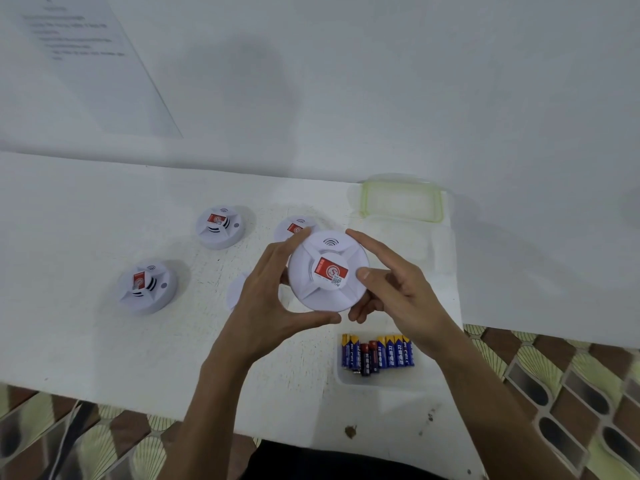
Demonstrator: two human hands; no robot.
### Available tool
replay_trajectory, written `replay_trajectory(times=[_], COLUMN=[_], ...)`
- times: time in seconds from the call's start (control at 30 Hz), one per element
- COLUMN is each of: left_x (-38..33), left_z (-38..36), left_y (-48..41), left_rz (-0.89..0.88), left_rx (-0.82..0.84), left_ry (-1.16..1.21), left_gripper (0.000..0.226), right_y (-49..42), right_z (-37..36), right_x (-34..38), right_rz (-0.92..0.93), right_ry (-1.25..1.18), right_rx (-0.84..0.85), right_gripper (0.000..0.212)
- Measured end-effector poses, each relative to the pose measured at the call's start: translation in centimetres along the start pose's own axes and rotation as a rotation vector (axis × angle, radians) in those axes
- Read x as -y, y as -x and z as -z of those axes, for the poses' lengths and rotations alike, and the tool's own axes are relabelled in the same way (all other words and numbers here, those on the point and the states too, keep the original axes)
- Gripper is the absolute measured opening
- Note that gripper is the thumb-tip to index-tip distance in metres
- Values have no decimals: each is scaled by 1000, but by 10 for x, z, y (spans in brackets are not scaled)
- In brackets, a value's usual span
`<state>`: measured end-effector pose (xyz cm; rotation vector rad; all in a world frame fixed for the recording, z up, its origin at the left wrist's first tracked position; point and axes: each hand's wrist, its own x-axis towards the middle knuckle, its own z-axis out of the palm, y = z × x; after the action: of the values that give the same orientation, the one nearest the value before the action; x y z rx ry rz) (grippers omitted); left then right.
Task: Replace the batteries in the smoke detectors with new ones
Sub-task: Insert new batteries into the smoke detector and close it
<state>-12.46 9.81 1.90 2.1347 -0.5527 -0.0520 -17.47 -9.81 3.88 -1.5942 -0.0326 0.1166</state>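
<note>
While showing a red label, the round white detector (328, 271) is sitting between the left fingers (292, 241) and right fingers (372, 244), both sets grasping its rim.

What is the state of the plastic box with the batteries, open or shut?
Open. The plastic box has no cover over the batteries, and a green-rimmed lid lies apart, farther back on the table.

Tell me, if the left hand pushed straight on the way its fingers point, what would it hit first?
Likely the far smoke detector on the table, just beyond the left hand and partly hidden by the held detector. Depth is unclear, so the hand might pass above it.
</note>
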Motion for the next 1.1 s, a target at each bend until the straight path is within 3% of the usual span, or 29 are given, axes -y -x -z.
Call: replay_trajectory(times=[0.47, 0.83, 1.1], left_x=[0, -2, -11], left_z=[2, 4, 13], left_y=[4, 2, 11], left_rz=[-32, 115, 100], left_rx=[-24, 42, 59], left_ry=[4, 68, 84], left_gripper=[88, 70, 98], right_y=[3, 3, 8], right_z=[-1, -3, 5], right_x=[-1, 0, 2], right_rz=[-8, -29, -37], right_ry=[8, -3, 147], right_rx=[-3, 20, 158], right_gripper=[47, 48, 86])
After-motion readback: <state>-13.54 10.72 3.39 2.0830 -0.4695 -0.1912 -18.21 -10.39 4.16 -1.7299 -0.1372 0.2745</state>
